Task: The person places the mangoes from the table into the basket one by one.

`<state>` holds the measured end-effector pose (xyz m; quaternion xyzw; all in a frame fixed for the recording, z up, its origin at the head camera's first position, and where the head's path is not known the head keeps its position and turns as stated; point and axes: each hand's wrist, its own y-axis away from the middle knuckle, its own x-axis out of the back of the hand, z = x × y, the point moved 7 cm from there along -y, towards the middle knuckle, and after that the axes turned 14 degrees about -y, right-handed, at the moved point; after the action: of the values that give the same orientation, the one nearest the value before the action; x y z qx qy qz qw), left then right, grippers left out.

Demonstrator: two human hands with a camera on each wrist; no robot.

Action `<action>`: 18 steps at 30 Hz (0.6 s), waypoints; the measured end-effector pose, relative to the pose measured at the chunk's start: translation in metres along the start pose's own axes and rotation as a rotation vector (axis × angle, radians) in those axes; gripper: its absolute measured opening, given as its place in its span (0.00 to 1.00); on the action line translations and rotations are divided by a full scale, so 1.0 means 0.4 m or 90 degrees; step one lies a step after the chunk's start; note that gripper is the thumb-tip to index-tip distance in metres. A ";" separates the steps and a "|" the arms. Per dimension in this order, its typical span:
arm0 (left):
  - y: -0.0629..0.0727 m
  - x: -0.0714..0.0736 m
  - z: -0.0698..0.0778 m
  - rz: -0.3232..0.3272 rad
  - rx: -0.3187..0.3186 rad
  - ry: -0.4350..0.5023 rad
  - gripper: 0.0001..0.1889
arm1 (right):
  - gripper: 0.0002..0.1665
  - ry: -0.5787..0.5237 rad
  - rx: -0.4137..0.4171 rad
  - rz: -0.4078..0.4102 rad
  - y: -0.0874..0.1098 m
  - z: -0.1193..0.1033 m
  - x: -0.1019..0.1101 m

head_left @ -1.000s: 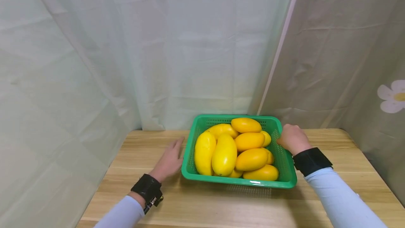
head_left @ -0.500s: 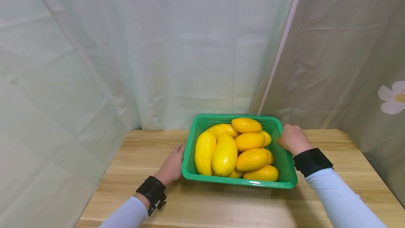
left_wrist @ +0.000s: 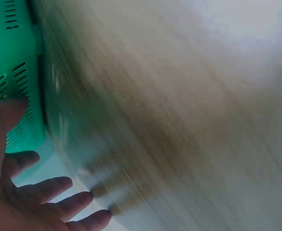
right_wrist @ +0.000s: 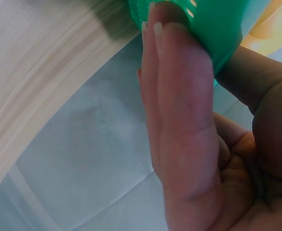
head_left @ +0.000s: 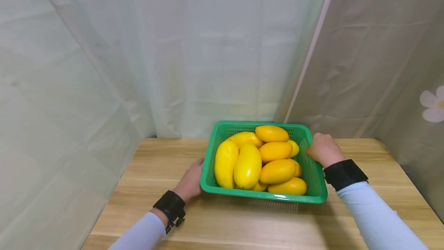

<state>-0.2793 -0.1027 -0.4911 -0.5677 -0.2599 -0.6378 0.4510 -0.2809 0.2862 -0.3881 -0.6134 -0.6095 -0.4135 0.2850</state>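
A green perforated plastic basket [head_left: 244, 193] holds several plump yellow and orange-yellow mango-like fruits [head_left: 247, 167]. At its right end my right hand [head_left: 325, 149] grips the rim. The right wrist view shows the thumb on the inner side of the basket [right_wrist: 222, 29] and long fingers [right_wrist: 186, 91] against its outside. My left hand [head_left: 190, 181] is at the left side, its fingertips hidden behind the basket in the head view. Seen from the left wrist, that hand [left_wrist: 25, 197] has spread, nearly straight fingers, with the thumb over the slotted wall [left_wrist: 11, 53]; contact is unclear.
The basket stands on a wood-grain table [head_left: 156, 157], toward its back edge. Pale curtains [head_left: 208, 57] hang behind and on the left, a greyer one [head_left: 364, 68] with a flower on the right. Both wrists wear black straps [head_left: 343, 174].
My left hand has moved in to the right, up against the basket's left side, its fingertips passing out of sight. The right hand keeps its hold. The head view has shifted slightly.
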 end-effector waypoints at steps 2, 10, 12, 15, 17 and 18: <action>0.003 -0.001 0.000 0.005 -0.003 0.004 0.19 | 0.19 0.000 0.001 -0.001 0.000 -0.001 -0.002; 0.010 -0.006 0.010 0.037 -0.003 -0.005 0.14 | 0.16 -0.003 -0.001 -0.012 0.000 0.007 -0.006; 0.007 -0.004 0.021 0.054 -0.024 -0.018 0.13 | 0.16 -0.001 -0.002 -0.013 0.002 0.012 -0.002; 0.001 0.003 0.036 0.073 -0.057 -0.037 0.13 | 0.15 0.001 -0.003 -0.013 0.005 0.020 0.004; -0.003 0.009 0.039 0.076 -0.063 -0.050 0.14 | 0.16 0.001 -0.006 -0.016 0.007 0.023 0.006; -0.005 0.011 0.037 0.072 -0.060 -0.058 0.15 | 0.16 0.001 -0.007 -0.018 0.007 0.024 0.006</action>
<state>-0.2733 -0.0904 -0.4831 -0.6307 -0.2175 -0.5962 0.4466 -0.2768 0.2955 -0.3903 -0.6060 -0.6154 -0.4214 0.2765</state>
